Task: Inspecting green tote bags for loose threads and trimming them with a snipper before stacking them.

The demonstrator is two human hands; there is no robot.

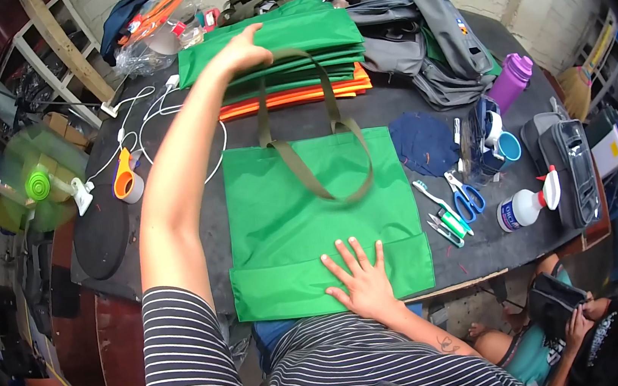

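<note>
A green cloth bag (pixel 311 208) with olive straps (pixel 318 142) lies flat on the dark table in front of me. My right hand (pixel 363 282) presses flat on its lower folded edge, fingers spread. My left hand (pixel 241 48) reaches far forward and rests on the top of a stack of folded green bags (pixel 284 43), with orange bags (pixel 290 97) at the stack's bottom. I cannot tell whether the left fingers grip the top piece.
Grey bags (pixel 413 36) are piled at the back right. Blue scissors (pixel 466 196), a spray bottle (pixel 528 206), a purple bottle (pixel 511 82), navy cloth pieces (pixel 424 142) and a tape dispenser (pixel 126 179) lie around. A person sits low at the right (pixel 568 323).
</note>
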